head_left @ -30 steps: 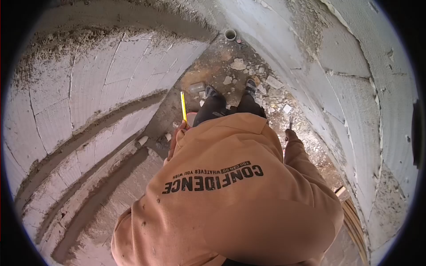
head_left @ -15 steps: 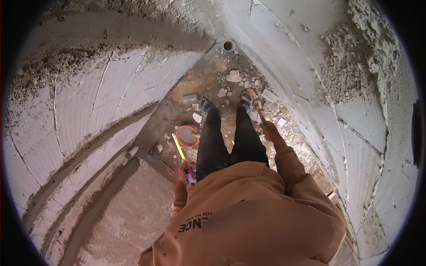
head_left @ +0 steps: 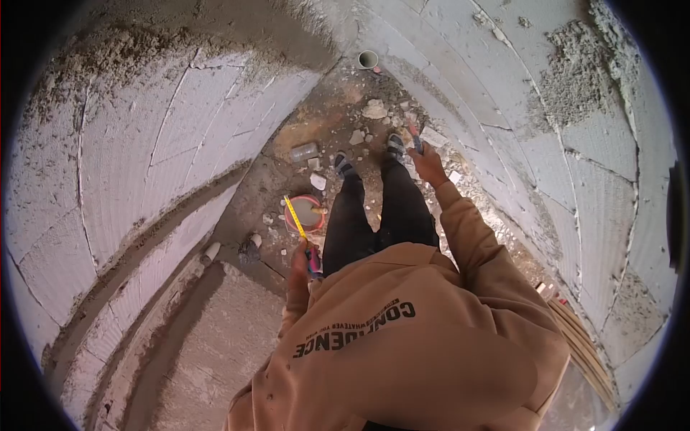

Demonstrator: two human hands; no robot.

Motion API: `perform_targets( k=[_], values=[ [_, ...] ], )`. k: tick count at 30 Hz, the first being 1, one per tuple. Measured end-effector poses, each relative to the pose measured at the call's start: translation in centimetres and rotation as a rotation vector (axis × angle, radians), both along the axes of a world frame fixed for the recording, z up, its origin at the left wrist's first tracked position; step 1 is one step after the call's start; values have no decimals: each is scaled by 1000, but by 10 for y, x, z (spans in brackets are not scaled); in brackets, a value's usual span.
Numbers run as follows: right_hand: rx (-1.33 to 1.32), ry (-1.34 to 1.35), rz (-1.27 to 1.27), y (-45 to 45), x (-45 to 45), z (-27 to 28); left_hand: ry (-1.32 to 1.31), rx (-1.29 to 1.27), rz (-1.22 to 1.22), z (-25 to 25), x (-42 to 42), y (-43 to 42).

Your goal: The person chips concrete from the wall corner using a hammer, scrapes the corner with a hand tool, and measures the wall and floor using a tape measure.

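My left hand (head_left: 300,260) is closed round a tape measure (head_left: 314,261) with a pink and dark case. Its yellow blade (head_left: 294,215) sticks out forward, over the left edge of a red-rimmed bucket (head_left: 321,223). On the other side, my right hand (head_left: 430,165) grips a slim tool (head_left: 415,138) with a reddish part at its far end; what kind of tool it is I cannot tell. It points forward, just right of my right shoe (head_left: 395,146).
Rubble (head_left: 374,109) and a clear plastic bottle (head_left: 304,151) lie on the floor. An upright pipe (head_left: 368,59) stands in the corner between two block walls. Long strips (head_left: 582,348) lie at the lower right. A ledge (head_left: 215,345) is at the left.
My right arm has stretched forward with the tool. My left hand has moved slightly forward with the tape, and its blade now overlaps the bucket's edge. The bucket came into fuller view.
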State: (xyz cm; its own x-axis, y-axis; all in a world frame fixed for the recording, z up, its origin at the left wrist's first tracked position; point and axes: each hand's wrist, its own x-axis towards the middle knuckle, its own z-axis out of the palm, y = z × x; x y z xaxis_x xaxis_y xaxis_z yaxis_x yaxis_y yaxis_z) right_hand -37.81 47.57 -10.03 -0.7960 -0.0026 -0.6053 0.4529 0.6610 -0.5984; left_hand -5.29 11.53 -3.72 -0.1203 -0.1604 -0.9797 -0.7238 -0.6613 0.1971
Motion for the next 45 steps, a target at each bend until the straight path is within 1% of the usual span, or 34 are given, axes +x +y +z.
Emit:
perform_targets(
  k=[2,3,5,6,7,9,10,11,12,14,17,18,19,21,23,24,26,27,28,30,32,33,34,35,36,37,38,39,40,41,42,43,44,45],
  values=[
    [28,36,66,-3,14,-44,41,-27,-20,0,12,-11],
    [59,104,178,0,19,-80,67,-40,-30,-4,10,-14],
    [36,-83,140,-12,-6,-68,0,-86,-193,-6,19,-21],
    [36,-142,147,-9,1,-94,-70,-119,-183,-4,25,-17],
    [33,-189,156,-6,1,-132,-130,-156,-170,-7,23,-13],
    [188,-209,260,1,4,-180,-133,-240,-216,-8,17,-3],
    [206,-311,275,6,3,-200,-126,-288,-254,-23,24,-4],
    [252,-315,376,20,19,-236,-128,-335,-291,-34,32,-4],
    [299,-307,481,39,37,-291,-118,-361,-334,-47,28,-2],
    [479,-242,613,61,66,-366,-98,-408,-418,-65,15,7],
    [606,-295,282,67,69,-358,-141,-433,-504,-101,-16,17],
    [563,-291,298,75,69,-352,-32,-585,-680,-122,-19,20],
    [570,-295,338,88,80,-368,87,-739,-852,-145,-27,23],
    [578,-311,418,110,106,-400,135,-714,-822,-173,-45,25],
    [571,-433,315,114,101,-391,-15,-364,-415,-170,-122,35],
    [566,-490,264,114,98,-389,12,-383,-380,-181,-131,36],
    [633,-621,381,126,119,-415,75,-418,-313,-209,-144,36],
    [663,-696,441,132,130,-421,106,-479,-336,-223,-143,34],
    [579,-977,559,136,121,-430,133,-539,-357,-237,-139,30],
    [582,-831,520,124,117,-425,229,-662,-374,-257,-135,25],
    [403,-726,371,138,141,-489,90,-752,-475,-274,-116,8],
    [308,-679,303,145,154,-521,76,-666,-346,-279,-116,5],
    [234,-528,310,149,163,-546,53,-784,-378,-287,-121,9],
    [239,-413,296,129,129,-524,69,-867,-485,-300,-114,-1],
    [247,-261,265,115,105,-510,173,-1075,-866,-322,-98,-13],
    [194,-95,311,126,109,-554,238,-1304,-1113,-343,-88,-19],
    [94,-103,326,123,86,-562,243,-1396,-1148,-360,-79,-26],
    [53,-56,289,113,66,-562,203,-1032,-655,-369,-84,-26],
    [-19,13,240,118,60,-594,130,-798,-73,-379,-91,-26],
    [-33,-118,202,109,34,-582,180,-732,65,-385,-94,-26],
    [96,-153,247,101,16,-578,232,-727,107,-395,-91,-27],
    [221,33,356,109,14,-606,217,-741,148,-402,-86,-27],
    [274,-46,366,111,5,-620,213,-747,184,-414,-84,-28],
    [399,-100,432,117,-2,-642,206,-749,218,-425,-80,-32]
  ],
)
